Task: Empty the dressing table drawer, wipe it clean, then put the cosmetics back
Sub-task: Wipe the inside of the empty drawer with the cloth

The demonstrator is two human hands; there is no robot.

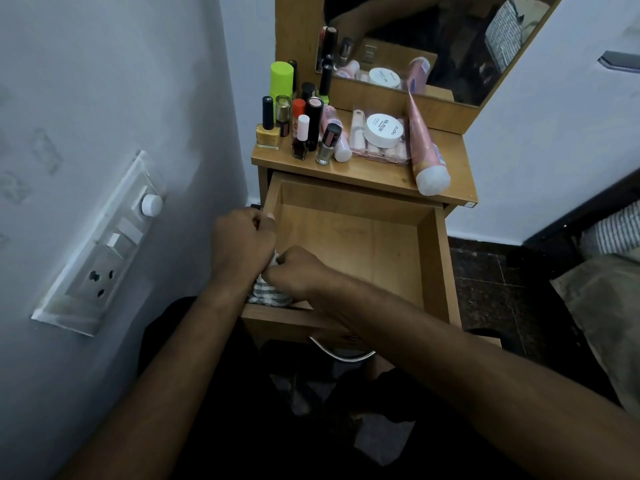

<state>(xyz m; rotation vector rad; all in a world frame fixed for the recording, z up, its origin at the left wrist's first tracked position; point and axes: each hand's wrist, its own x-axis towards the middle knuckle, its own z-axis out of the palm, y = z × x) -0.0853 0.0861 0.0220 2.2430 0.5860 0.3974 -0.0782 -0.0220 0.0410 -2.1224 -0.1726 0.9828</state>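
The wooden drawer point(433, 258) is pulled out and its floor is bare. At its near left corner lies a grey and white striped cloth point(270, 294). My left hand point(240, 242) and my right hand point(298, 271) meet over that corner, both with fingers closed on the cloth. The cosmetics stand on the dressing table top point(374, 174): nail polish bottles point(268, 128), lipsticks point(313, 121), a green tube point(281, 81), a white jar point(382, 130) on a clear case, and a pink tube point(427, 157) lying at the right.
A mirror point(433, 39) rises behind the table top. A switchboard with sockets point(104, 258) is on the wall at the left, close to my left arm. The drawer's metal handle point(341, 353) hangs below its front. Dark floor and bedding lie at the right.
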